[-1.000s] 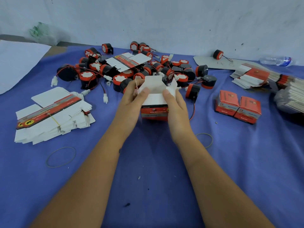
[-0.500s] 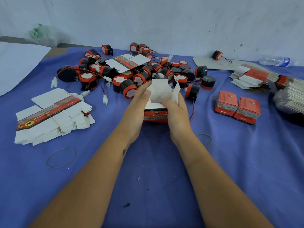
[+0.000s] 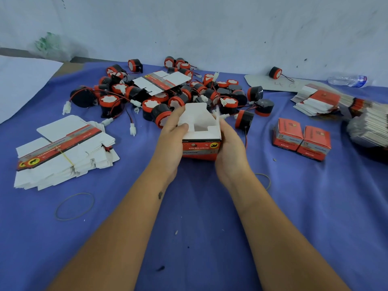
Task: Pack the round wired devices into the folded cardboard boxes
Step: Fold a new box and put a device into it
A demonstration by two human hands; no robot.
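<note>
An open red and white cardboard box (image 3: 200,141) stands on the blue cloth at centre, its top flaps raised and its inside white. My left hand (image 3: 171,139) grips its left side, thumb on the near rim. My right hand (image 3: 230,148) grips its right side, with a side flap beside the fingers. Behind the box lies a heap of round black and red wired devices (image 3: 180,95). One device (image 3: 243,119) lies just right of the box. Whether a device is inside the box is hidden.
Flat box blanks lie in a banded stack (image 3: 63,152) at left and in piles (image 3: 327,101) at far right. Two closed red boxes (image 3: 302,139) stand to the right. Rubber bands (image 3: 74,205) lie on the cloth. A plastic bottle (image 3: 348,80) lies by the wall.
The box's top flaps, folded together half a second ago, now stand apart and show the white inside. Both hands have slid down onto the box's sides.
</note>
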